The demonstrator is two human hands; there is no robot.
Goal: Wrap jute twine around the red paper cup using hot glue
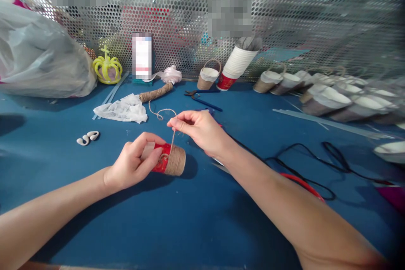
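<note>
My left hand [139, 158] is wrapped round a red paper cup [162, 159] lying on its side, its base end pointing right. Jute twine [176, 161] is wound in close turns over the cup's right part. From those turns one strand rises to my right hand [196, 128], which pinches it between thumb and fingers just above the cup. Beyond the fingers the twine loops back to a long twine-wrapped roll [156, 93] on the table. White crumpled plastic [123, 109] lies at the roll's left end.
Twine-covered cups [329, 100] crowd the right side. A tilted stack of paper cups [238, 64], a small handled cup [208, 78] and pliers [204, 99] lie behind my hands. At left are a plastic bag [41, 55] and yellow crown [107, 67]. Black cable [300, 145] lies right.
</note>
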